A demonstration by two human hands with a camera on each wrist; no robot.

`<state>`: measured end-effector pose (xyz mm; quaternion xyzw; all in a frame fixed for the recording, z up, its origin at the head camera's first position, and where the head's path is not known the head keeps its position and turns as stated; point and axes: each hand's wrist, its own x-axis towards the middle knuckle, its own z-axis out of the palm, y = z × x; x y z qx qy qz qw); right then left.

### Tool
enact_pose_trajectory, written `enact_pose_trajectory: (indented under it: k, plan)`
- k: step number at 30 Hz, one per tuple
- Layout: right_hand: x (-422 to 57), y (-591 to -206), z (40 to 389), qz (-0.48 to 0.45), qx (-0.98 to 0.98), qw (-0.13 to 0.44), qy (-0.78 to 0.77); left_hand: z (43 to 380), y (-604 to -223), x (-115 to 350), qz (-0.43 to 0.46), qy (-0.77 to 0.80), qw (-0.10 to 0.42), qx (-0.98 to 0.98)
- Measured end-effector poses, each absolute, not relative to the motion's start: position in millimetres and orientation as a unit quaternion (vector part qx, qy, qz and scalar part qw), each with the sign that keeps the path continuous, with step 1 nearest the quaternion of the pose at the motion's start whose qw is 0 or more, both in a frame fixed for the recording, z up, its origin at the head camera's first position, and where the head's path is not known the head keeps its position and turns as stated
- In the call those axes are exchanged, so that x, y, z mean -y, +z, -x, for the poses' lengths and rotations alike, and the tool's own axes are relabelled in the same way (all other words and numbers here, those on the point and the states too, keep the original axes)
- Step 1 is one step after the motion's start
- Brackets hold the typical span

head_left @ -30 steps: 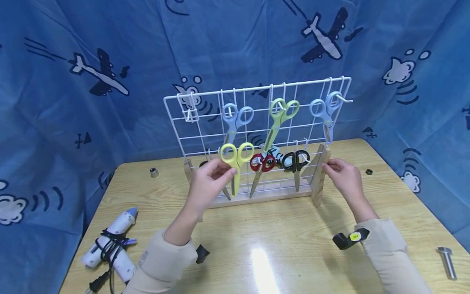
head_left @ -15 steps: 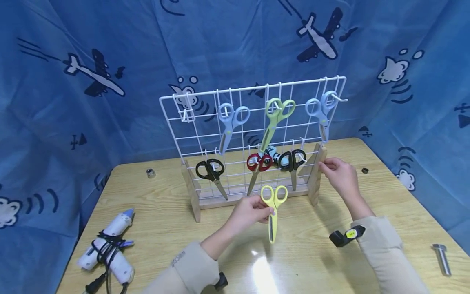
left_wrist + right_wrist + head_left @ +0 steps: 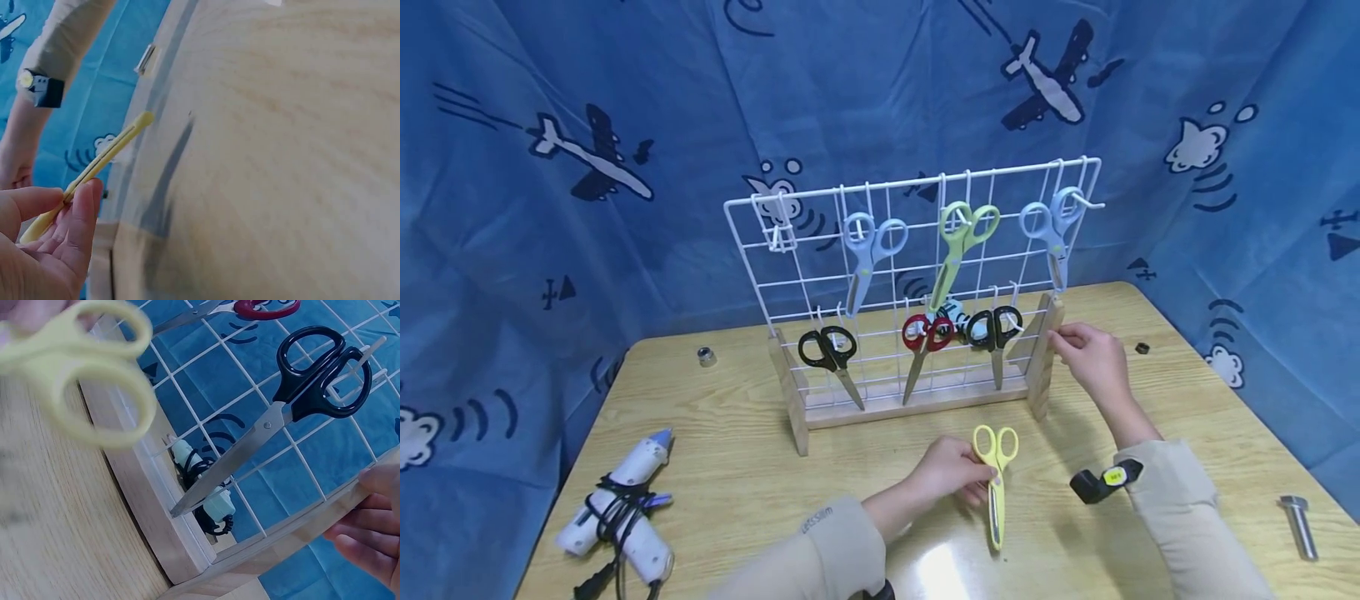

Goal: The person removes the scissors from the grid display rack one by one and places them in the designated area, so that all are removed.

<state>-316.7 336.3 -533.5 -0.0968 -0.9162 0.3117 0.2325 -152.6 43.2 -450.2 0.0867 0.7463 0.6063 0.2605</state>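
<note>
My left hand (image 3: pixel 950 468) pinches yellow scissors (image 3: pixel 997 492) between thumb and fingers at the pivot, in front of the rack. Their loops point up and the blades down in the head view; in the left wrist view the scissors (image 3: pixel 103 159) show edge-on above their shadow. My right hand (image 3: pixel 1092 357) grips the right wooden post (image 3: pixel 1043 367) of the white wire rack. On the rack's hooks hang two blue scissors (image 3: pixel 867 254), green scissors (image 3: pixel 958 246), red-handled scissors (image 3: pixel 925 337) and two black-handled scissors (image 3: pixel 831 348). The upper left hook (image 3: pixel 777 239) is bare.
A white glue gun (image 3: pixel 625 500) wrapped in its black cord lies at the left. A metal nut (image 3: pixel 706 357) sits at the back left, a dark nut (image 3: pixel 1142 348) at the right, and a bolt (image 3: pixel 1298 527) near the right edge. A pale corded tool (image 3: pixel 203 487) lies behind the rack.
My left hand has carried the yellow scissors from in front of the rack's left side down, toward me and to the right. The right hand has stayed on the post.
</note>
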Motion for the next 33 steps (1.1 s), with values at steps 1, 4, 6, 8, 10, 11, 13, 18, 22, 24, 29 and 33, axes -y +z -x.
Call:
enact_pose_trajectory:
  k: [1,4,6,8,10,11,13,18,22,24,29,33]
  plan:
    - [-336,-535,317,0.095,0.916,0.235,0.310,151,-453,-46,-0.083,0.604,0.264,-0.747]
    - [-334,-534,316,0.091,0.916,0.239,0.308,148,-460,-53,-0.069,0.600,0.276,-0.748]
    - [-330,-527,311,0.088,0.914,0.234,0.319,147,-463,-57,-0.058,0.596,0.281,-0.750]
    - [-323,-513,303,0.091,0.910,0.215,0.344,147,-466,-62,-0.050,0.591,0.284,-0.753]
    - [-313,-492,289,0.080,0.902,0.190,0.379,147,-468,-67,-0.043,0.589,0.287,-0.755]
    - [-310,-486,285,0.081,0.899,0.182,0.391,147,-469,-69,-0.042,0.587,0.288,-0.756]
    - [-306,-480,282,0.081,0.895,0.176,0.401,148,-471,-73,-0.038,0.584,0.292,-0.757]
    - [-319,-511,303,0.088,0.904,0.219,0.357,148,-475,-79,-0.028,0.583,0.298,-0.756]
    - [-328,-532,317,0.091,0.908,0.241,0.330,149,-477,-81,-0.024,0.584,0.298,-0.755]
    - [-330,-535,318,0.094,0.904,0.247,0.335,149,-478,-81,-0.023,0.583,0.298,-0.755]
    - [-330,-533,315,0.078,0.882,0.281,0.371,148,-478,-83,-0.021,0.581,0.304,-0.755]
    - [-328,-530,315,0.056,0.863,0.288,0.411,148,-476,-84,-0.020,0.578,0.309,-0.755]
